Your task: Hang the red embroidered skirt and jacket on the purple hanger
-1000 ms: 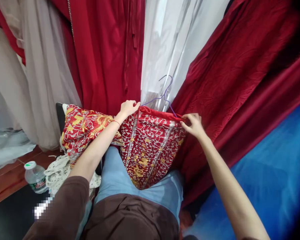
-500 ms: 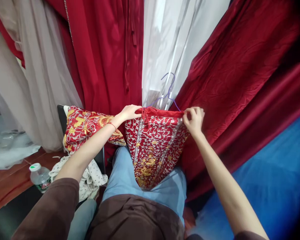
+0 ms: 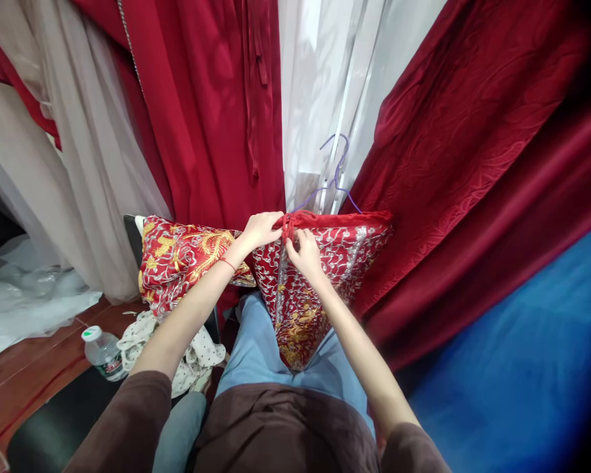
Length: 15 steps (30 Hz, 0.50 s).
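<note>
A red skirt with gold and silver embroidery hangs from a purple wire hanger over my lap. My left hand is closed on the left end of its red waistband. Just beside it, my right hand pinches the waistband next to a small red tie knot. Both hands sit close together at the top left of the skirt.
A second embroidered red garment lies on a chair to the left, over a dotted white cloth. A plastic water bottle stands on the wooden floor. Red, white and beige gowns hang behind. Blue fabric fills the right.
My right hand left the skirt's right end and moved left to the waistband next to my left hand. The skirt and hanger rose slightly and shifted right.
</note>
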### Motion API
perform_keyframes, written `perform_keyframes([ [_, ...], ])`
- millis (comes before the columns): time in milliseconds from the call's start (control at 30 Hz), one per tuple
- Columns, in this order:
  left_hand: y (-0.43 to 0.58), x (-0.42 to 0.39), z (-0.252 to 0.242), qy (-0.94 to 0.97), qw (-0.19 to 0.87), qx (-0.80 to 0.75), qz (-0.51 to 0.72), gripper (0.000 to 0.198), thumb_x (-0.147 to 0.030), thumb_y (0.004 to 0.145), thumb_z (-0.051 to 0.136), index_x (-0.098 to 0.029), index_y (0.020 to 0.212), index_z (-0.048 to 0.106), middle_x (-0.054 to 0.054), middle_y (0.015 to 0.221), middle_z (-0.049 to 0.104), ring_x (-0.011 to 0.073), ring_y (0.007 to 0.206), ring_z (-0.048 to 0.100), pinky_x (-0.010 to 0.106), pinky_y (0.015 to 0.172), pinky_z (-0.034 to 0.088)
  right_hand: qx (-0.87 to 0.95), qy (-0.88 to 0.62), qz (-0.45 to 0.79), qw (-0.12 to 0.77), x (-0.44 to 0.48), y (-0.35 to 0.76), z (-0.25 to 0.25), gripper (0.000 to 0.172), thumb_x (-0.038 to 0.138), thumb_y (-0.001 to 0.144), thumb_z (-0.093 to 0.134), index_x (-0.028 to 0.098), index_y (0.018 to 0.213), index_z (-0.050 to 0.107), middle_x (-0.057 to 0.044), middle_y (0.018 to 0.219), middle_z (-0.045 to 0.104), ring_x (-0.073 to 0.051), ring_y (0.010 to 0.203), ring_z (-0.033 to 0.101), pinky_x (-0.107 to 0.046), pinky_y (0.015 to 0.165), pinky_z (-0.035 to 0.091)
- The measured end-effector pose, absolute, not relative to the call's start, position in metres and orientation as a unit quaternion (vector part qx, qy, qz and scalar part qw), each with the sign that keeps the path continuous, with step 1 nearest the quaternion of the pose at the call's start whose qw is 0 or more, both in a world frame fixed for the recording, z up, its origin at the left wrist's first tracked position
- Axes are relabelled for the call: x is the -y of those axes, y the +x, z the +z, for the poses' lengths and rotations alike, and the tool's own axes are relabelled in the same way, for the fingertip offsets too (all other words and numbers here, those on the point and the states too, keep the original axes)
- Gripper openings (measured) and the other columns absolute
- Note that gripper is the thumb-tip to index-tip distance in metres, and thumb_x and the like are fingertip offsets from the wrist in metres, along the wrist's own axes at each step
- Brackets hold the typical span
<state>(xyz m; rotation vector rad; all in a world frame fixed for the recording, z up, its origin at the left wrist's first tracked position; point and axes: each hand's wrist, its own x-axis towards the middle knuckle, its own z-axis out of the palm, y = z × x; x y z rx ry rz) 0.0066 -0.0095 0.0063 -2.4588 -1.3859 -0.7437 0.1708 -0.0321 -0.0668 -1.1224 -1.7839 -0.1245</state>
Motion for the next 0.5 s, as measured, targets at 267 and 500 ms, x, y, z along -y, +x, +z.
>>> perform_keyframes([
  [267, 0.0074, 0.0057, 0.0018, -0.833, 0.118, 0.473, -0.261, 0.027, -0.035, 0.089, 0.053, -0.020, 0.108, 0.066, 0.010, 0.113, 0.073, 0.0269, 0.105, 0.066, 0.032, 0.079, 0.047, 0.744, -0.460, -0.048, 0.483, 0.0256, 0.1738, -0.0693, 0.026, 0.032, 0.101, 0.036, 0.022, 0.093, 0.059, -0.011, 0.097, 0.059, -0.027, 0.095, 0.053, -0.043, 0.091, 0.048],
  [500, 0.0114, 0.0152, 0.0021, -0.819, 0.119, 0.497, -0.259, 0.023, -0.033, 0.089, 0.052, -0.021, 0.102, 0.066, 0.009, 0.104, 0.073, 0.0265, 0.103, 0.065, 0.032, 0.078, 0.046, 0.734, -0.449, -0.021, 0.509, 0.0320, 0.1714, -0.0754, 0.023, 0.030, 0.100, 0.038, 0.022, 0.089, 0.056, -0.010, 0.097, 0.058, -0.026, 0.096, 0.054, -0.043, 0.093, 0.047],
])
